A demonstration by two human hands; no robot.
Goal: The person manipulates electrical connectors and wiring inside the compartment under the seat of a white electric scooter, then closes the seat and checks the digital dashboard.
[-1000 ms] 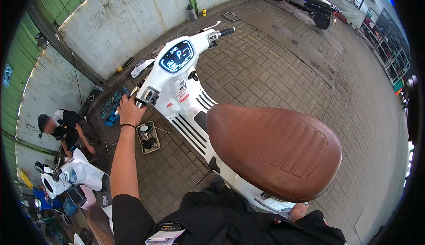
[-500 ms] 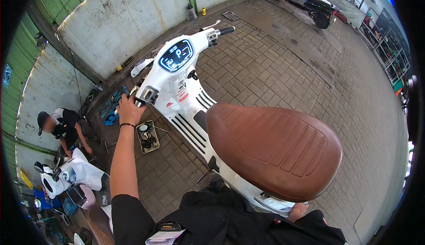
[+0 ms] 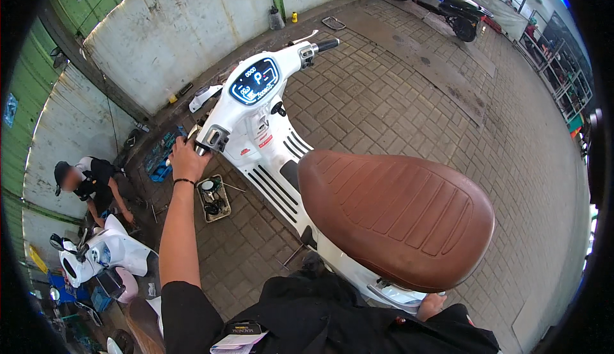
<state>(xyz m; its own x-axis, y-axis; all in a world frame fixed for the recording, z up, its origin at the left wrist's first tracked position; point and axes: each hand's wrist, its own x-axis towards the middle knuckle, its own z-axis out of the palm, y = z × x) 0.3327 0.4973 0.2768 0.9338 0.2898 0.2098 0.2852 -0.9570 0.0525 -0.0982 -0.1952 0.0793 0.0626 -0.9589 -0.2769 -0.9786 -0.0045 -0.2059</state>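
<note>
A white scooter (image 3: 291, 181) with a brown ribbed seat (image 3: 403, 220) stands upright before me, its front toward the upper left. Its dash display (image 3: 255, 81) is lit blue and white. My left hand (image 3: 188, 157) is wrapped round the left handlebar grip (image 3: 201, 150), close to the brake lever. Behind the seat, my right hand (image 3: 432, 305) is closed at the rear grab rail (image 3: 400, 301); its fingers are partly hidden by the scooter's tail. The right handlebar grip (image 3: 328, 44) is untouched.
A tray of parts (image 3: 213, 198) and a blue tool case (image 3: 161, 156) lie left of the scooter. A person (image 3: 96, 184) crouches by another white scooter (image 3: 115, 251). A dark motorbike (image 3: 444, 5) stands far right, near a metal rack (image 3: 563, 72). A pale wall (image 3: 173, 28) runs along the far side.
</note>
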